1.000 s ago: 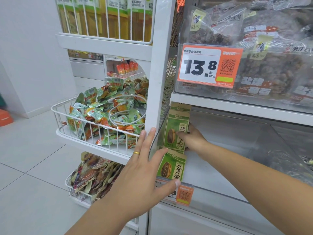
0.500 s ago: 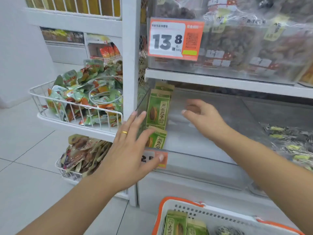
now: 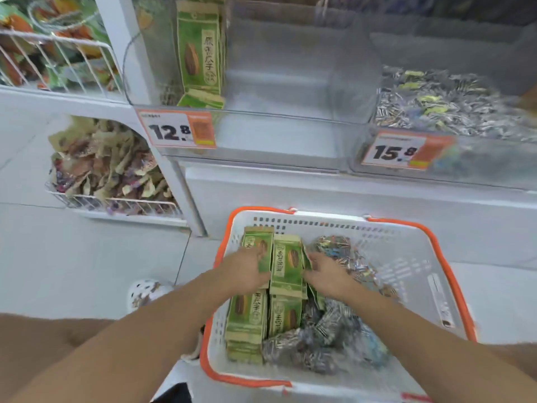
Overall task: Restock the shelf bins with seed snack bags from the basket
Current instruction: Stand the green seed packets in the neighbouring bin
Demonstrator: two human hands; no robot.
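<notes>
- Head view looks down on a white basket with an orange rim (image 3: 453,274) on the floor in front of the shelf; both of my hands are inside it.
- My left hand (image 3: 247,269) lies on the upper-left green seed bag (image 3: 258,242), fingers spread flat over it; this grip is open, pressing rather than clasping.
- My right hand (image 3: 325,271) reaches to the right edge of the middle green seed bag (image 3: 286,263), fingers loosely extended against it. Motion blur keeps me from telling whether that grip has closed on the bag.
- More green seed bags (image 3: 247,318) lie stacked in the basket's left half; striped silver seed packs (image 3: 328,330) fill the middle and right.
- Up on the shelf, the clear left bin (image 3: 290,82), tagged 12.8 (image 3: 175,130), holds a few green seed bags standing upright (image 3: 199,48) at its far left.
- Beside it, the right bin tagged 15.8 (image 3: 404,151) holds striped silver packs (image 3: 441,103).
- Wire baskets of mixed snacks (image 3: 107,170) sit to the left.
</notes>
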